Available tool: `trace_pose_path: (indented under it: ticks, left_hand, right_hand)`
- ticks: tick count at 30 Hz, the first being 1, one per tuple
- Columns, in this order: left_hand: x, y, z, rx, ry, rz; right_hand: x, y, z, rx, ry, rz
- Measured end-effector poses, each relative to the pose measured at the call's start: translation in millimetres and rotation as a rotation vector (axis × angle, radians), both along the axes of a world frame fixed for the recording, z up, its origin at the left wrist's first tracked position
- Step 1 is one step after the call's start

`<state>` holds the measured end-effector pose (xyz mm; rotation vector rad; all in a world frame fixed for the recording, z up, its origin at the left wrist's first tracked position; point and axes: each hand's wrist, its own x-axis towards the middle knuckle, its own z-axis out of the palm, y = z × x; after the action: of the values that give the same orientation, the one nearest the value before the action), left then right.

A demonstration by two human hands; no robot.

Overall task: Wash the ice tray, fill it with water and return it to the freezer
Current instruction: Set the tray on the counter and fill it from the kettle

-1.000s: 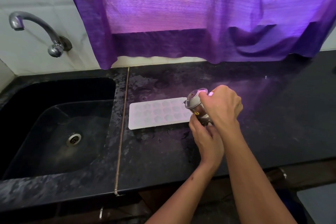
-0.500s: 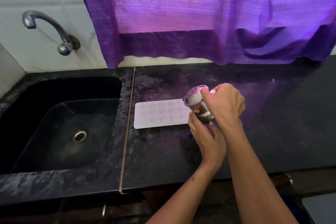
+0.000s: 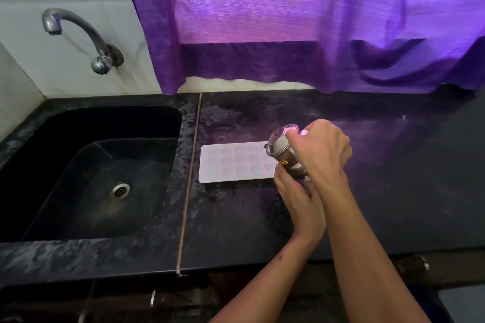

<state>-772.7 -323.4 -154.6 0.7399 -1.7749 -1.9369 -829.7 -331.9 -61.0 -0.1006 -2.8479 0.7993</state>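
Note:
A white ice tray [image 3: 236, 162] with several round cells lies flat on the black counter, just right of the sink. Over the tray's right end I hold a small steel bottle [image 3: 282, 148], tilted to the left, its domed cap towards the tray. My left hand [image 3: 298, 196] grips the bottle's lower body from below. My right hand [image 3: 324, 152] grips the bottle near its cap from the right. The bottle's lower part is hidden by my fingers.
A black sink [image 3: 91, 181] with a steel drain [image 3: 119, 190] takes up the left side. A curved steel tap [image 3: 78, 37] juts from the white tiled wall above it. A purple curtain [image 3: 288, 21] hangs behind the black counter [image 3: 393, 178], whose front edge runs below my forearms.
The camera view has shifted slightly, so the scene sits further right and lower. Both hands keep their grip on the bottle over the tray's right end.

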Motion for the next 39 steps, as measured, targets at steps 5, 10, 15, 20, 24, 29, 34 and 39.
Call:
trace_pose_path:
  ticks: [5,10,15,20,24,29,34,39]
  left_hand:
    - [-1.6,-0.9,8.3,0.085,0.017,0.0]
    - [-0.6,0.2,-8.5,-0.05,0.013,-0.036]
    - [-4.4,1.4,4.8,0.098,0.043,0.01]
    - [-3.7,-0.8,8.0,0.136,0.038,0.04]
    - [1.1,-0.9,8.9,0.145,0.041,-0.005]
    - [-4.7,0.6,-13.5,-0.235,0.052,-0.007]
    - [-3.9,-2.5,-9.3,-0.219,0.12,0.024]
    - [-2.6,-6.6,-6.2,-0.215,0.125,0.062]
  right_hand:
    - [0.6,-2.3,3.0,0.013,0.001,0.007]
    - [0.3,-2.5,5.0,0.021,-0.002,0.011]
    - [1.2,-1.7,7.7,0.015,-0.01,0.013]
    - [0.7,-0.9,6.6,0.016,-0.017,0.006]
    - [-1.4,0.0,2.5,0.003,0.009,-0.015]
    - [-2.8,2.6,2.9,-0.028,0.044,-0.039]
    - [-5.0,2.0,4.8,-0.077,0.028,-0.054]
    - [-1.7,-2.3,6.7,-0.092,0.012,-0.019]
